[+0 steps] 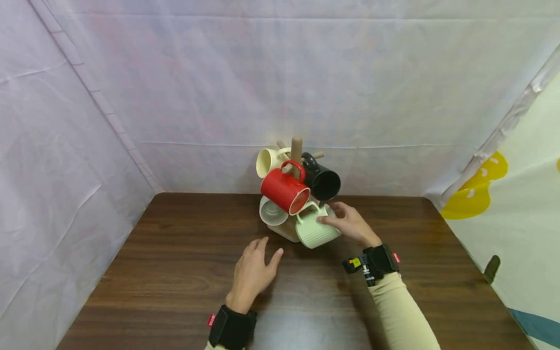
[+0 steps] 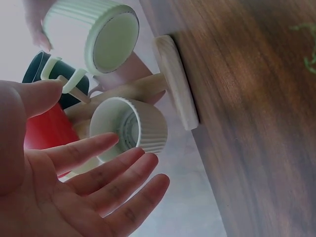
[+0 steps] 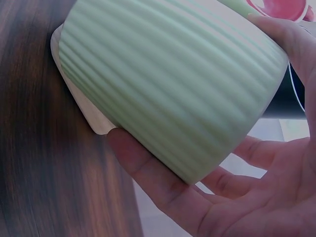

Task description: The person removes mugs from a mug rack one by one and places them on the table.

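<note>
My right hand [image 1: 350, 224] grips a light green ribbed mug [image 1: 316, 232] by its body, thumb on one side and fingers on the other. The mug is tilted, its handle towards a wooden mug tree [image 1: 296, 146]. In the left wrist view a peg [image 2: 74, 90] lies at that handle; I cannot tell if it is hooked on. My left hand [image 1: 253, 273] is held apart in front of the tree, fingers loosely spread, holding nothing. Nearest to it hangs a white ribbed mug [image 2: 153, 126], low on the tree.
A red mug [image 1: 282, 188], a black mug [image 1: 323, 181] and a cream mug [image 1: 268, 163] hang higher on the tree. The tree's wooden base [image 2: 175, 81] stands at the back of the brown table [image 1: 183, 262], before a white cloth wall [image 1: 210, 97].
</note>
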### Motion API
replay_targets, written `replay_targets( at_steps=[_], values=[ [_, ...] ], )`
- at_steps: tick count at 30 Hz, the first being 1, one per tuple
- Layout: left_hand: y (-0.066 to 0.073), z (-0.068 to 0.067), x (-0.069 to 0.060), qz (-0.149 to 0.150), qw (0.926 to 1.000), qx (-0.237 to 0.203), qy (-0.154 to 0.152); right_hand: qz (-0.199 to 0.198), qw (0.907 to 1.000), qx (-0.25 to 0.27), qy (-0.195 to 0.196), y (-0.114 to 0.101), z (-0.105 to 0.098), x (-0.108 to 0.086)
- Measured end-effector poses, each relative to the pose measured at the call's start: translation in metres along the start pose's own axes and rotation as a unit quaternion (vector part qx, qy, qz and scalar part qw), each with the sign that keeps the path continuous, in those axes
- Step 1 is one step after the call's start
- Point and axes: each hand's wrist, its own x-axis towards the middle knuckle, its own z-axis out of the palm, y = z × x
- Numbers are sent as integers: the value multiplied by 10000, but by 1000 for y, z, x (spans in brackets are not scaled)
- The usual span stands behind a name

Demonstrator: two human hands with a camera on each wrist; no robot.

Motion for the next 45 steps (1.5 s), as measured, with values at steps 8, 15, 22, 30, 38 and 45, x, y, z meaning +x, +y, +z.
replay_targets(
  at_steps=[8,15,22,30,38,45],
  values=[
    [-1,0,0,-76,9999,-153,-14,-45,9999,144,16,-1,-2,-5],
    [-1,0,0,-107,9997,-207,-19,46,9997,249,-9,0,-4,-10],
    [-1,-1,0,-116,9997,-237,-8,15,9995,324,1,-1,-5,-13],
    [-1,-3,0,-135,9995,-287,10,-64,9994,332,42,-3,-7,-17],
    [-1,-5,-1,-157,9993,-326,9,-61,9992,383,-6,-7,-7,-20],
    [-2,-6,-1,-72,9993,-349,105,-133,9996,239,-14,-5,-6,-25]
  ],
)
